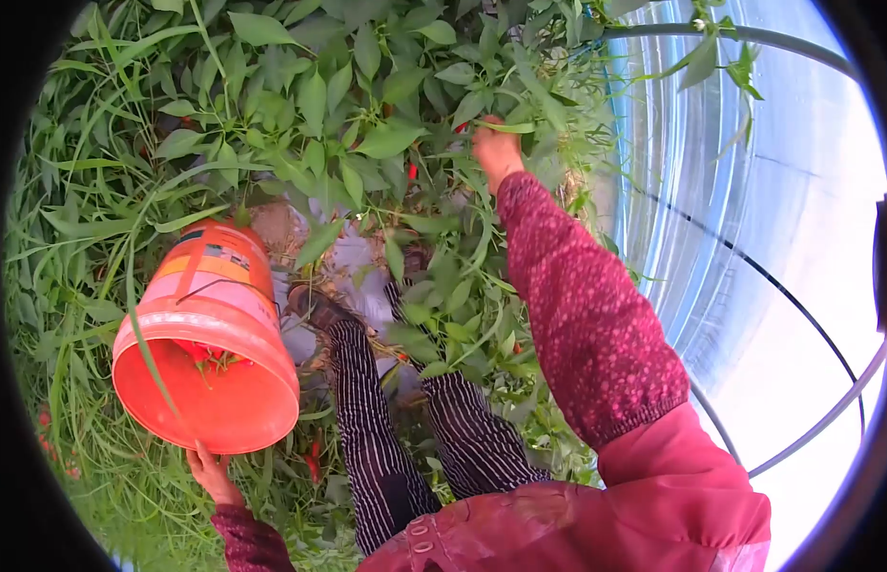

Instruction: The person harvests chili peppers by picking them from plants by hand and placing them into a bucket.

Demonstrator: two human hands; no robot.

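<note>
My left hand is at the lower rim of an orange-red bucket, with its fingers against the edge. The bucket tilts with its mouth toward me, and several red chili peppers lie deep inside it. My right hand reaches into the leafy pepper plants, close beside a red chili pepper. Leaves cover its fingertips, so whether it grips anything is hidden. Another red chili pepper hangs lower among the leaves.
Tall grass crowds the left side, with one blade crossing the bucket's mouth. A clear plastic sheet wall with curved pipes rises at the right. My shoe stands on pale ground sheeting. Red peppers also show low down among the plants.
</note>
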